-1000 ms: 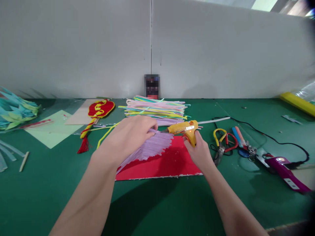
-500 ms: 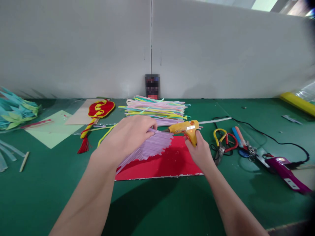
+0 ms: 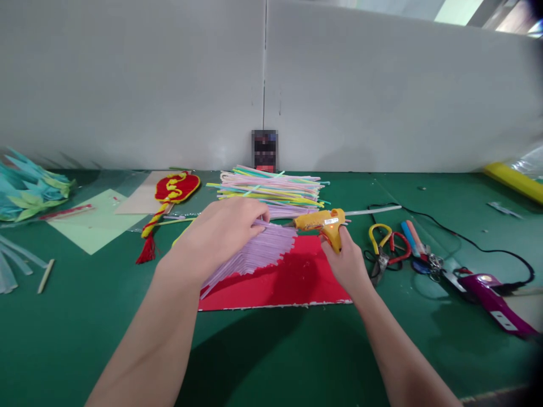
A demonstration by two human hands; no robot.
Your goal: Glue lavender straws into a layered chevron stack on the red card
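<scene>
My left hand is closed on a fan-shaped piece made of purple pipe cleaners laid side by side; its thumb and fingertips pinch the upper edge. Below that piece lies a red board with a ragged white front edge. In my right hand is a yellow hot glue gun, gripped by its handle, a clear glue stick poking out behind. Its nozzle points left and sits at the top right edge of the purple piece. My left fingers partly cover that edge.
Behind my hands lies a pile of coloured pipe cleaners. Scissors, a purple corded tool and its black cable are on the right. A red-and-yellow tasselled fan and green paper lie left.
The view has shifted very slightly. Both hands, the glue gun and the purple piece keep nearly the same positions relative to each other.
</scene>
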